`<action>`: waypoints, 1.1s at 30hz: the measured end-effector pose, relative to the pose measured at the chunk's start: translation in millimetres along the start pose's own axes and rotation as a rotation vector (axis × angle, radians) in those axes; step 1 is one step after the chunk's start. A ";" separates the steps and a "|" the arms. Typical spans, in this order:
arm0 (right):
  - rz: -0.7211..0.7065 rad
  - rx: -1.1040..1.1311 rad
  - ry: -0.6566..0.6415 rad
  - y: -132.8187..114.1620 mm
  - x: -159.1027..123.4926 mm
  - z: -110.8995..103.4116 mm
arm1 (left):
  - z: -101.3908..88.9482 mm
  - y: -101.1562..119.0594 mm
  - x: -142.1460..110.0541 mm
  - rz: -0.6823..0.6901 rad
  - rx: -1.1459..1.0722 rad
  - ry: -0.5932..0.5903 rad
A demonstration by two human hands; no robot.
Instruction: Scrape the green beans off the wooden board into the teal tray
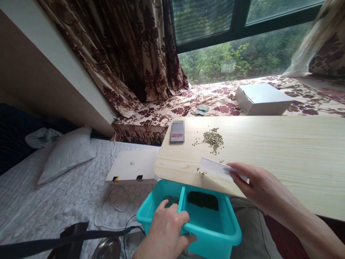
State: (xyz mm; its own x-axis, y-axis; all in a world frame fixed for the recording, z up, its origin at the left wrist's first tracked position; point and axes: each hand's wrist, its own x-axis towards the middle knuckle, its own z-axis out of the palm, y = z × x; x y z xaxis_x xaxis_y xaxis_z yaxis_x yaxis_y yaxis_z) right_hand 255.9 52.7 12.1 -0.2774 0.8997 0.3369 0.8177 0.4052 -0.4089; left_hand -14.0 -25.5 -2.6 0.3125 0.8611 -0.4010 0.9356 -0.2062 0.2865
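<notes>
My right hand (pixel 246 176) pinches a stiff white strip (pixel 215 168), like folded card, its far end low over the wooden table (pixel 283 147). A few small grains (pixel 201 173) lie beside that end, close to the table's front edge. Farther back is a loose pile of greenish-brown grains (pixel 212 139), with strays around it. My left hand (pixel 168 230) grips the near rim of a turquoise two-compartment tub (pixel 234 230), just below the table edge. Dark green grains (pixel 202 200) fill the back of its right compartment; a smaller amount (pixel 171 200) shows in the left.
A phone-like object (pixel 177 131) with a blurred face lies at the table's left end. A white box (pixel 133 163) rests on the bed (pixel 72 194), with cables and a metal bowl (pixel 107 248) nearby. Another box (pixel 262 97) and a folded cloth (pixel 202 110) sit on the windowsill.
</notes>
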 end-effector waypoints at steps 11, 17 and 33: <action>-0.105 -0.074 -0.040 -2.9 9.5 8.5 | -3.2 -2.4 1.0 -0.032 -0.004 -0.021; -0.113 -0.051 -0.010 -2.6 10.3 10.0 | -2.1 -3.1 0.0 -0.019 0.004 -0.012; -0.071 0.014 0.011 5.2 -11.4 -2.2 | 1.8 -4.3 -2.8 -0.015 0.013 0.024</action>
State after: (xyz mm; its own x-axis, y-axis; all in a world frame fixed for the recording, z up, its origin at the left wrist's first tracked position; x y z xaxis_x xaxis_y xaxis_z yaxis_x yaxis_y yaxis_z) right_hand 264.4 44.2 8.0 -0.3291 0.8668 0.3746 0.7888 0.4705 -0.3956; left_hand -18.5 -27.8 -4.2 0.2945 0.8752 -0.3837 0.9423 -0.1991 0.2691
